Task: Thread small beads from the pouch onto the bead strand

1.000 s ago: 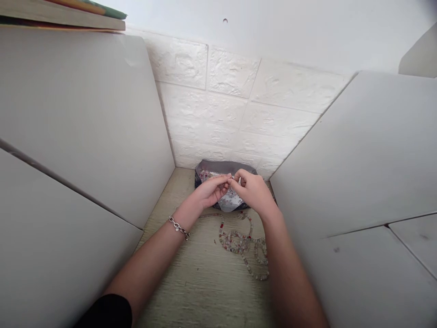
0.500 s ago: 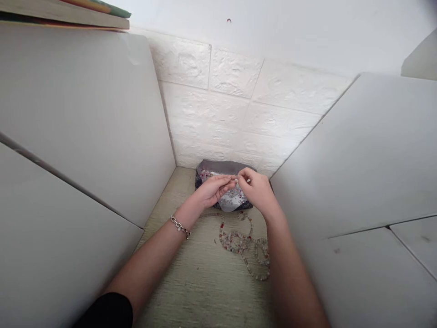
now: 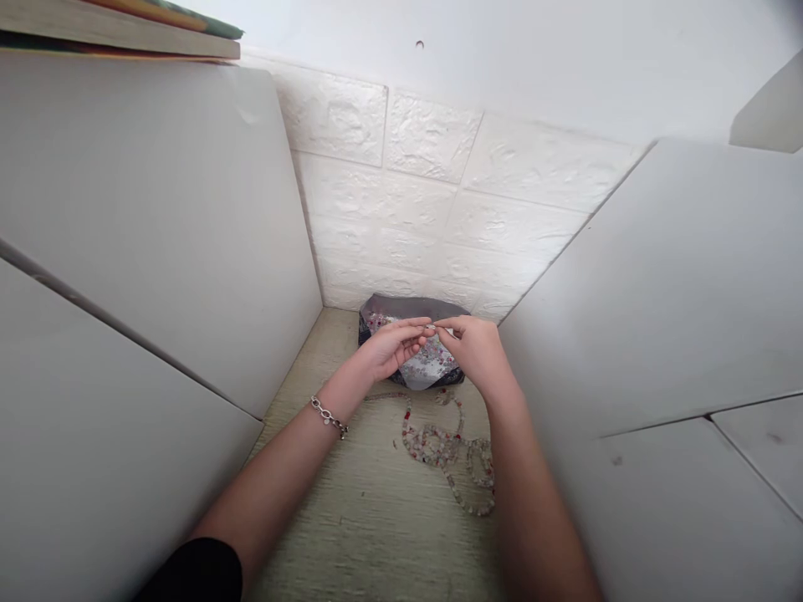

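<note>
My left hand (image 3: 395, 344), palm turned partly up, has its thumb and fingers pressed together at the tips. Facing it, my right hand (image 3: 469, 341) pinches thumb and forefinger close to the left fingertips. Something small and pale shows between the two hands, too small to name. Right behind and below them is an open dark pouch (image 3: 420, 305) with a grey lining, holding loose small beads (image 3: 432, 359), clear, white and pink. Nearer to me a long strand of beads (image 3: 432, 447), pale with some red ones, lies in loops; one end runs behind my left wrist.
The pouch stands on a pale greenish wood-grain surface (image 3: 351, 518), against a white brick-patterned wall (image 3: 420, 184). White panels rise close by on the left (image 3: 156, 209) and the right (image 3: 677, 309). Books (image 3: 125, 38) lie on top of the left panel.
My right hand's fingers have straightened from a curled pinch and reach further left to the left fingertips. The left forefinger has lifted slightly. Pouch and bead strand stay in place.
</note>
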A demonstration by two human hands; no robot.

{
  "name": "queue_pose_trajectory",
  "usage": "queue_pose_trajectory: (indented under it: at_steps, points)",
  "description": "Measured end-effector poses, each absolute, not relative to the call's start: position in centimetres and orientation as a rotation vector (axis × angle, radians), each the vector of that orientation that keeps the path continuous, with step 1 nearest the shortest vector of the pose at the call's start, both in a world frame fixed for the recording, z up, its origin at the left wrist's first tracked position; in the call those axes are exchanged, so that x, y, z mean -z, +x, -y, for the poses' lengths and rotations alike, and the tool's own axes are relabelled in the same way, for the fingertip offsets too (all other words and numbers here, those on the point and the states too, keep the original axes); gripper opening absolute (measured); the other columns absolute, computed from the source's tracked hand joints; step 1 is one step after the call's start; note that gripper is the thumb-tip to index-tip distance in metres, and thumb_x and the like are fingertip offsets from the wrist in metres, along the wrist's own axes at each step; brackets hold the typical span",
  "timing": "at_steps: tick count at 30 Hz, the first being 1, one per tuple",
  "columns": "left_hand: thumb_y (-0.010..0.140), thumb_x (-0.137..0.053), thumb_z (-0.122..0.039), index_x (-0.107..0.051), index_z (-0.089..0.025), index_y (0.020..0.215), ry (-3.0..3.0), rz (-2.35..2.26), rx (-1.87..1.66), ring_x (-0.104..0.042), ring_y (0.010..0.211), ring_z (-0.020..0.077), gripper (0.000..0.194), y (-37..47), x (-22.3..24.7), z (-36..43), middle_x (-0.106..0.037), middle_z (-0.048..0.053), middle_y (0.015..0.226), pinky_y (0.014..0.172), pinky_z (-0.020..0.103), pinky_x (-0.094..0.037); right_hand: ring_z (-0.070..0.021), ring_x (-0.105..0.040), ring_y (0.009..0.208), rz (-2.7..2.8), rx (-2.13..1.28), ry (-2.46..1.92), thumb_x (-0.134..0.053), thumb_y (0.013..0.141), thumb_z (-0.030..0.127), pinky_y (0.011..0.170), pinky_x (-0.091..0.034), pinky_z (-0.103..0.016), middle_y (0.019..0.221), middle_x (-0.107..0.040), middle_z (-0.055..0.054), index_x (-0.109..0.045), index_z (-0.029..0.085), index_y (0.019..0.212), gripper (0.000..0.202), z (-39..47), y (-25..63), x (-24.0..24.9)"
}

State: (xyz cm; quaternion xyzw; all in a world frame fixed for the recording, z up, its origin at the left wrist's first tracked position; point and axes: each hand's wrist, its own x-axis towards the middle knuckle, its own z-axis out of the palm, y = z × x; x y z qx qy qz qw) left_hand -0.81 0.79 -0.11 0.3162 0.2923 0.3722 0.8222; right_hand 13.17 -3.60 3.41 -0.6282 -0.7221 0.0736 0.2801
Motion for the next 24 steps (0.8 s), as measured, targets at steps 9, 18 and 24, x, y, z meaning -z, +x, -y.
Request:
queue_pose_trajectory:
  at_steps: [9,18,24]
  points:
    - [0.078,-0.050,-0.007,-0.062,-0.008,0.072,0.628,-0.553,-0.783,-0.055,0.058,0.0026,0.013,-1.0,0.3,-0.7,-0.060,0.002,0.067,0.054,0.010,-0.044,-0.0149,-0.057,0.075,1.960,-0.110,-1.681,-0.046,0.078,0.025,0.069,-0.038,-0.026,0.079,-0.065,-0.003,-0.067,0.021,0.080,0.021,4.2,12.5,-4.3]
    - [0.075,-0.054,-0.006,-0.062,-0.007,0.073,0.605,-0.499,-0.743,-0.050,0.049,-0.0009,0.008,-1.1,1.0,-1.1,-0.057,0.000,0.065,0.044,0.006,-0.039,-0.0144,-0.055,0.073,2.009,-0.070,-1.704,-0.044,0.079,0.025,0.067,-0.037,-0.026,0.077,-0.062,-0.002,-0.065,0.021,0.079,0.021,4.6,12.2,-4.6]
    - [0.072,-0.059,-0.007,-0.061,-0.008,0.074,0.619,-0.510,-0.733,-0.051,0.047,-0.0008,0.003,-1.0,1.0,-1.1,-0.056,-0.001,0.063,0.040,0.005,-0.037,-0.0136,-0.055,0.076,2.034,-0.071,-1.709,-0.044,0.080,0.024,0.068,-0.036,-0.025,0.079,-0.061,-0.002,-0.064,0.021,0.081,0.021,4.8,12.1,-5.0]
